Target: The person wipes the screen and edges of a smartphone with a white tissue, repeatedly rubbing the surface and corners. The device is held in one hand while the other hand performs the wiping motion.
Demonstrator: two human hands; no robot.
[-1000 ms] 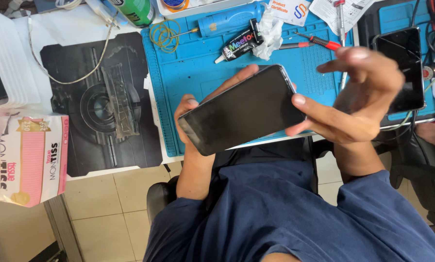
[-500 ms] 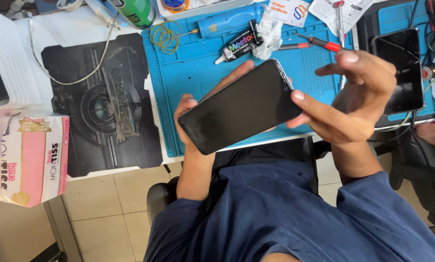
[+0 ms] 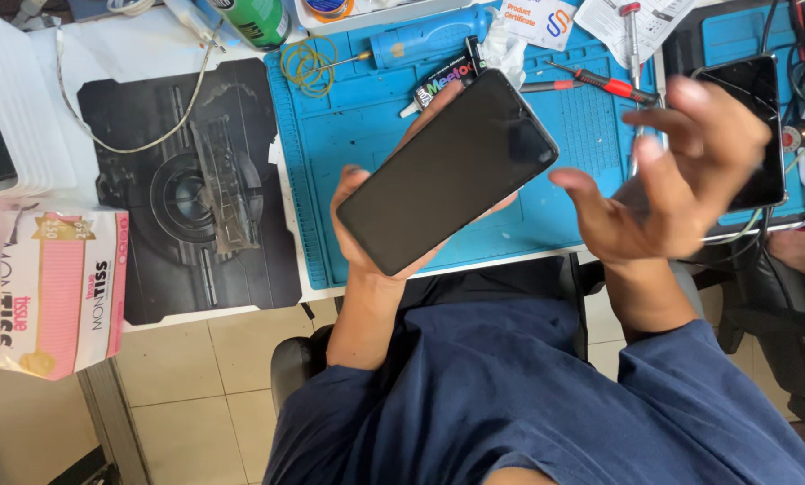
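Plainly, dark phone (image 3: 447,171) (glossy, tilted).

Phone (image 3: 447,171) lay on left hand (image 3: 367,224) above mat (image 3: 349,144), right hand (image 3: 672,180) beside it, tissue pack (image 3: 52,287) far left on tabletop (image 3: 151,36)

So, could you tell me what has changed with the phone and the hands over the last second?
The right hand has let go of the dark phone: its fingers were touching the phone's right edge, and it now hangs open, off to the right and clear of it. The left hand holds the phone from underneath as before, screen up, over the blue mat. The tools on the mat lie unchanged.
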